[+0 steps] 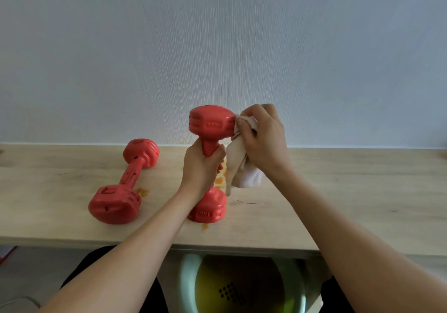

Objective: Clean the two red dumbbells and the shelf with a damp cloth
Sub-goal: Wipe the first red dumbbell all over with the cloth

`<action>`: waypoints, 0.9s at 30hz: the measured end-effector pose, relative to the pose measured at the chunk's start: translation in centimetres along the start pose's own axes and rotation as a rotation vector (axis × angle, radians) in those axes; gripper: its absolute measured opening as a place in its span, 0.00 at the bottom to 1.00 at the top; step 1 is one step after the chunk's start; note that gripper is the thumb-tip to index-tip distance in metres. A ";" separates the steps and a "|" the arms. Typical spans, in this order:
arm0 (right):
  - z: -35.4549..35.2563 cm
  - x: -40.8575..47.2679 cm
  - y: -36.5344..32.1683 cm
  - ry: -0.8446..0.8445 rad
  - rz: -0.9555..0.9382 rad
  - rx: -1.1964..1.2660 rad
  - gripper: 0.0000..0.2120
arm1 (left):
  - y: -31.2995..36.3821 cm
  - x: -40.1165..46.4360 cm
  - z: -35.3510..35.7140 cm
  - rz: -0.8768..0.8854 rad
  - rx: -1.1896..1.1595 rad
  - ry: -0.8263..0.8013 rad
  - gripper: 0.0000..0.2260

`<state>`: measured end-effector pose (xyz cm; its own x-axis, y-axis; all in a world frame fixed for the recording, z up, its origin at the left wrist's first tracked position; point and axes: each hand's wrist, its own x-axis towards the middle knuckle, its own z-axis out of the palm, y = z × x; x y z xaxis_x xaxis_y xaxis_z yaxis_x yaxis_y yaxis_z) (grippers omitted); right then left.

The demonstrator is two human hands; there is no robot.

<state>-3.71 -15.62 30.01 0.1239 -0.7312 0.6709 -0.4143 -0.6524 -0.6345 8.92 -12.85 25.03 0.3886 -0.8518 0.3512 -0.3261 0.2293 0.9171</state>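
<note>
Upright dumbbell (208,165): stands on end at the near middle of the shelf (338,191), lower head on the wood, upper head raised.
Left hand (202,167): fist clamped round the handle, steadying it.
Right hand (262,138): fingers closed on the cloth (238,167), pressing it to the right face of the upper head; a tail hangs loose.
Second dumbbell (125,182): lying flat to the left, well apart, untouched.
Orange stains (220,179): on the wood by the upright base and beside the left dumbbell; extent behind the hands unclear.
Advice: hold the handle firm, turn the head against the cloth, work the ridges, keep the tail off the stains.
</note>
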 end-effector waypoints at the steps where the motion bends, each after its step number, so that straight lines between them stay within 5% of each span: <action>1: 0.0 0.1 0.2 -0.012 0.026 0.014 0.03 | 0.0 0.0 -0.1 -0.002 -0.006 -0.007 0.06; 6: -0.1 0.4 0.7 -0.057 0.106 0.072 0.02 | 0.3 -0.1 -0.2 -0.015 -0.046 -0.050 0.05; 13: 0.0 -0.8 -0.1 -0.021 -0.069 0.021 0.02 | 0.6 -0.1 -0.4 -0.012 -0.055 -0.050 0.07; 20: -0.2 0.5 2.0 -0.069 0.145 0.090 0.04 | 0.9 -0.5 0.1 0.033 -0.068 -0.140 0.11; 27: -2.2 0.1 2.4 -0.169 0.330 0.357 0.13 | 0.3 0.2 -0.6 -0.023 -0.162 -0.401 0.07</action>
<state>-6.65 -16.80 29.37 0.1952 -0.9122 0.3604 -0.1255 -0.3876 -0.9132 9.41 -12.61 25.51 0.0182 -0.9657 0.2590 -0.1693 0.2523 0.9527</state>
